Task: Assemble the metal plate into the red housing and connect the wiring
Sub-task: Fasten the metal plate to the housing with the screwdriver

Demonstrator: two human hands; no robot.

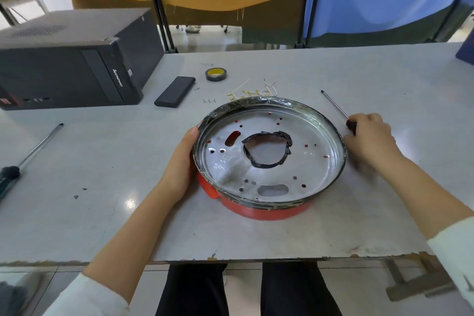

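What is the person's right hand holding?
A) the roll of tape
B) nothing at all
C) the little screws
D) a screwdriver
D: the right hand has its fingers curled round the dark handle of a screwdriver whose thin metal shaft sticks out across the table, while the roll of tape and the little screws lie untouched farther back.

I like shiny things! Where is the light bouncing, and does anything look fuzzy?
Head view: glare shines on the metal plate and as a bright spot on the table; the right hand blurs slightly at the wrist; the table's edges bend from the wide lens.
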